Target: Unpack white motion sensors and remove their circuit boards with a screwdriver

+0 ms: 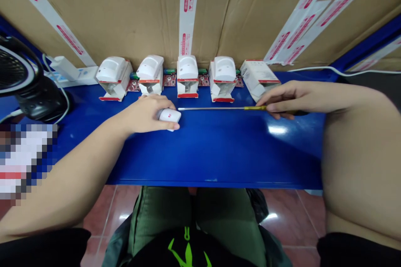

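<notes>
Okay, left hand [154, 112] grips a white detector housing [171, 116] with a small red mark, low over the blue worktop [200, 150], left of centre. Right hand [286, 99] is closed on the yellow handle of a screwdriver [238, 108]; shaft lies level, pointing left, tip just beside the housing. Can't tell if they touch. Behind, four open cartons [187, 88] stand in a row, each with a white motion detector [187, 67] on top, red printed cards [169, 80] in the gaps. A fifth carton [260, 77] sits at the right end, just behind the right hand. Black fan [34, 87] far left, near a power strip [84, 77]. Taped cardboard [131, 16] backs the worktop.
</notes>
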`<state>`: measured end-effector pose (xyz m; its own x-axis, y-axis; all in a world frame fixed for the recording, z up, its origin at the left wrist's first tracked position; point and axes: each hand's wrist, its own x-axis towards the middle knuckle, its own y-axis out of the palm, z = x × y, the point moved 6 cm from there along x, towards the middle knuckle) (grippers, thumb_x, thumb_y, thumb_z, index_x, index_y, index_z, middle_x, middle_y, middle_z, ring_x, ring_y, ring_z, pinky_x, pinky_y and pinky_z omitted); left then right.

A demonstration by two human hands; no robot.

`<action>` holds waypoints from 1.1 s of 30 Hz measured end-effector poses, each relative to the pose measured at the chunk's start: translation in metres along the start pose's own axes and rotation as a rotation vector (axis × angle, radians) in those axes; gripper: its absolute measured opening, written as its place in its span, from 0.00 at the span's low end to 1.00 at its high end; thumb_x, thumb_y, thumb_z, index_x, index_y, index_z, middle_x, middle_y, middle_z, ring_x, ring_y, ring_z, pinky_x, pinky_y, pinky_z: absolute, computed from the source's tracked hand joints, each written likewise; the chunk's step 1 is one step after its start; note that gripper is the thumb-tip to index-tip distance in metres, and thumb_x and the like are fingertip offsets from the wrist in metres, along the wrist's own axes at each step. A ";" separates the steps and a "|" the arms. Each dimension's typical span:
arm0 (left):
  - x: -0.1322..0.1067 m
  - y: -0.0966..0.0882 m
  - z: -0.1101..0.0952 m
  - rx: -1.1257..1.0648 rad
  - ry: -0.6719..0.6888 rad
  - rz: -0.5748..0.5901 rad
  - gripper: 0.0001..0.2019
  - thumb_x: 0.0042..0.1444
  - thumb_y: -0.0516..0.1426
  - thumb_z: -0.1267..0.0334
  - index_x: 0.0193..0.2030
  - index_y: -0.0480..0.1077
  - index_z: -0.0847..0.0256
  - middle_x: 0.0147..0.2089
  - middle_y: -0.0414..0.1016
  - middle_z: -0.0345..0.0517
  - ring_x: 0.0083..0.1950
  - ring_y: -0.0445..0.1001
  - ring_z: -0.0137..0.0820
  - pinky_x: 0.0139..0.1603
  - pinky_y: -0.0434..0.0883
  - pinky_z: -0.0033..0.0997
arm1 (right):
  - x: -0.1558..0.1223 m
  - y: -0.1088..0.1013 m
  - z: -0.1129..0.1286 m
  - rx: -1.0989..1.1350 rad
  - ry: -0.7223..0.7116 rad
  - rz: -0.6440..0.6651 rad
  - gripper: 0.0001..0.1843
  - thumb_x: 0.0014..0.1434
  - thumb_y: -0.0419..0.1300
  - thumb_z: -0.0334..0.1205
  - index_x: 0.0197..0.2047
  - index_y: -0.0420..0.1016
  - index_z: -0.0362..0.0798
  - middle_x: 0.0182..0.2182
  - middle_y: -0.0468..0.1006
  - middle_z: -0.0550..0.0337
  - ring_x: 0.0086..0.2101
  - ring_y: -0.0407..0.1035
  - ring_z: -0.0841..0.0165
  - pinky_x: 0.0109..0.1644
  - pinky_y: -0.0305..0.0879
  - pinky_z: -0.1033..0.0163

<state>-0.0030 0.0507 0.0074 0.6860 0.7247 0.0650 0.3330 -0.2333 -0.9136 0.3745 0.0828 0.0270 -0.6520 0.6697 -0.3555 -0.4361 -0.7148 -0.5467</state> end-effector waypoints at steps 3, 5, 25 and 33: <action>0.000 0.000 0.009 0.096 -0.098 -0.036 0.36 0.69 0.60 0.25 0.57 0.84 0.58 0.54 0.86 0.57 0.54 0.84 0.52 0.61 0.76 0.55 | 0.000 -0.004 -0.011 0.007 0.051 -0.010 0.19 0.67 0.77 0.62 0.46 0.93 0.56 0.30 0.87 0.58 0.27 0.77 0.68 0.30 0.72 0.63; 0.000 0.001 0.007 0.078 -0.068 -0.040 0.37 0.69 0.60 0.25 0.61 0.83 0.59 0.57 0.86 0.59 0.57 0.84 0.53 0.65 0.77 0.57 | 0.002 -0.002 -0.012 0.002 0.042 0.000 0.15 0.67 0.77 0.59 0.46 0.93 0.57 0.32 0.89 0.57 0.29 0.80 0.67 0.31 0.74 0.63; 0.000 0.005 -0.004 -0.083 0.150 -0.069 0.19 0.68 0.72 0.50 0.62 0.87 0.52 0.62 0.84 0.54 0.62 0.84 0.48 0.72 0.79 0.52 | 0.021 0.012 -0.010 0.080 0.025 0.035 0.09 0.70 0.73 0.48 0.47 0.91 0.54 0.30 0.85 0.61 0.25 0.73 0.72 0.29 0.68 0.65; 0.000 0.005 -0.005 -0.088 0.164 -0.100 0.19 0.69 0.72 0.48 0.61 0.87 0.53 0.60 0.85 0.54 0.60 0.84 0.47 0.71 0.79 0.51 | 0.019 0.018 0.000 0.054 0.004 0.059 0.12 0.71 0.71 0.53 0.45 0.89 0.54 0.29 0.85 0.61 0.24 0.73 0.71 0.28 0.67 0.64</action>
<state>0.0020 0.0465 0.0046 0.7403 0.6337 0.2247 0.4549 -0.2260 -0.8614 0.3542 0.0821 0.0105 -0.6751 0.6266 -0.3894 -0.4294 -0.7629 -0.4833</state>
